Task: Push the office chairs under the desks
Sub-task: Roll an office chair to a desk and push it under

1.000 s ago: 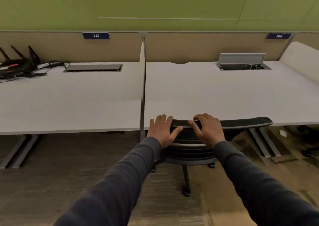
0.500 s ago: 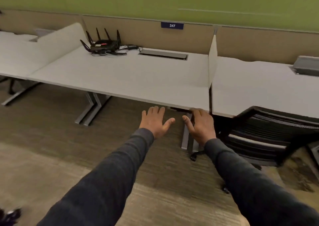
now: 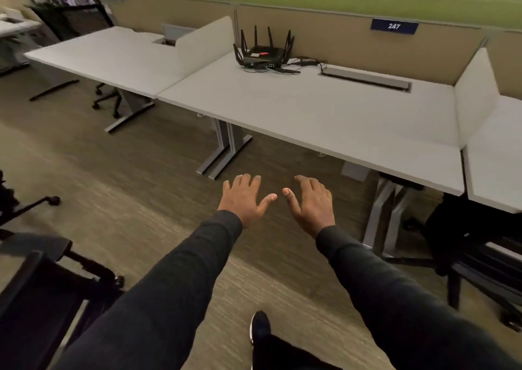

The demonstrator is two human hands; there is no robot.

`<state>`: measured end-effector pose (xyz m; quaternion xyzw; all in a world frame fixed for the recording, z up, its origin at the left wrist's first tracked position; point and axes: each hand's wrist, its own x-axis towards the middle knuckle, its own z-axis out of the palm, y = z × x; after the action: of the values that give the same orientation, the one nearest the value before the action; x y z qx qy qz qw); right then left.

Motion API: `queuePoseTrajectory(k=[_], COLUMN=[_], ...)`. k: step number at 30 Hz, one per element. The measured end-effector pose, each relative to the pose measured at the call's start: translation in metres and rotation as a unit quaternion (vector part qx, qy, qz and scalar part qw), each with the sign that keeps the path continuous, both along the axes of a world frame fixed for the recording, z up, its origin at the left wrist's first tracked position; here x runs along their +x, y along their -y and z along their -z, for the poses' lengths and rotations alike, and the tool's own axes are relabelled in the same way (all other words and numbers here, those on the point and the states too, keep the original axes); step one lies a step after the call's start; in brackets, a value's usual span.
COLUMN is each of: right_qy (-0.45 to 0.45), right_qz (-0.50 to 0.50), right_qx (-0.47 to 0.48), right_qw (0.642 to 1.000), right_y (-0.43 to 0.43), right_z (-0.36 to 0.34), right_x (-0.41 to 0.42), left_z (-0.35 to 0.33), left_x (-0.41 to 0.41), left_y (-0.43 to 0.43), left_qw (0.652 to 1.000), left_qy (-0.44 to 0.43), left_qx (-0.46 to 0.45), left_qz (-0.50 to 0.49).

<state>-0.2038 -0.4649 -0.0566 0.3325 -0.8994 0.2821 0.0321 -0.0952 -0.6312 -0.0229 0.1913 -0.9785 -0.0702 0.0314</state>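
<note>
Empty hands between chairs, with a loose chair waiting behind the desk row

The middle desk [image 3: 324,115], marked 247, has no chair under it; one chair [image 3: 474,256] sits tucked at the next desk to its right, and another chair [image 3: 42,290] stands loose on the carpet well in front of it, to the left. A router [image 3: 261,55] rests at the desk's back edge. The left hand [image 3: 243,200] and right hand [image 3: 312,207] hover in front of it, fingers spread, holding nothing. A hurried shove could likely ram the loose chair's arms into the desk edge.

A black office chair [image 3: 39,299] is cut off at the left edge; another chair [image 3: 474,245] sits half hidden under the right desk [image 3: 494,172].
</note>
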Motion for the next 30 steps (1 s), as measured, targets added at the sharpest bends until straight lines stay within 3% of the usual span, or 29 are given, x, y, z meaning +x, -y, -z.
queuePoseTrajectory(k=[16, 30], right_qy=[0.050, 0.003], right_qz=[-0.046, -0.019], right_qx=[0.005, -0.036], right_qw=[0.998, 0.999], right_y=[0.238, 0.299], right_z=[0.033, 0.012], right_x=[0.103, 0.290], left_z=[0.023, 0.006], left_x=[0.116, 0.285], left_y=[0.218, 0.282], left_qw=[0.998, 1.000], left_qy=[0.034, -0.010], left_qx=[-0.003, 0.004], left_qz=[-0.052, -0.005])
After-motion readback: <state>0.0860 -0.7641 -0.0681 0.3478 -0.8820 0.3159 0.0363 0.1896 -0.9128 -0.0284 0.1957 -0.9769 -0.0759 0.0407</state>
